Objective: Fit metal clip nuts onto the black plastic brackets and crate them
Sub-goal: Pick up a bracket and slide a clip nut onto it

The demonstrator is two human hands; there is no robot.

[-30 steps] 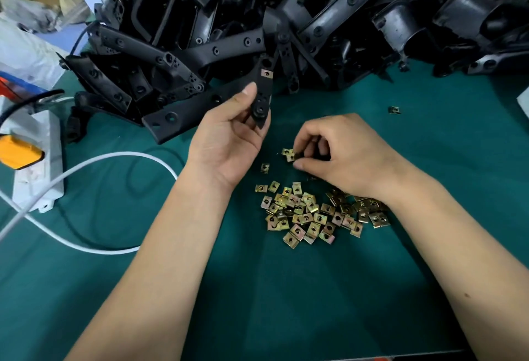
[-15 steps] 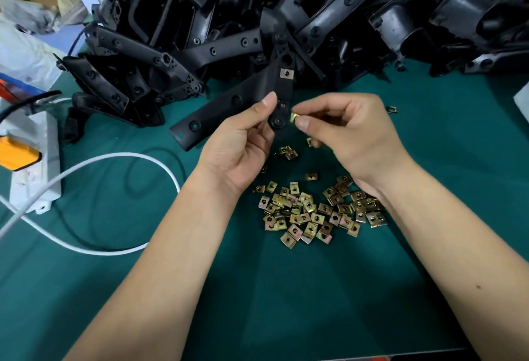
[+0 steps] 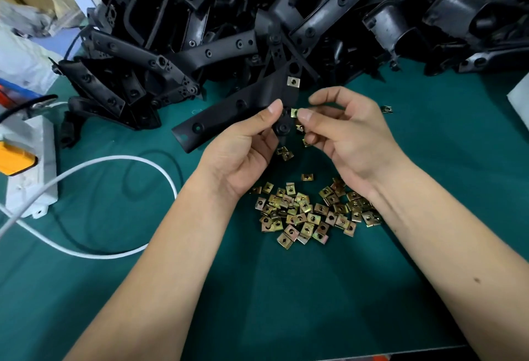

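Observation:
My left hand (image 3: 246, 149) grips a black plastic bracket (image 3: 237, 109) by its lower right end, above the green table. One metal clip nut (image 3: 292, 81) sits fitted on the bracket's upper tab. My right hand (image 3: 346, 134) pinches a second clip nut (image 3: 294, 112) between thumb and forefinger, right against the bracket's edge beside my left thumb. A heap of loose brass-coloured clip nuts (image 3: 309, 212) lies on the table below both hands. No crate is in view.
A big pile of black brackets (image 3: 286, 17) fills the back of the green table (image 3: 286, 289). A white power strip (image 3: 28, 166) and white cable (image 3: 114, 160) lie at the left. One stray nut (image 3: 386, 109) lies at the right.
My right hand picked a clip nut from the heap and lifted it to the bracket. My left hand raised and turned the bracket toward it.

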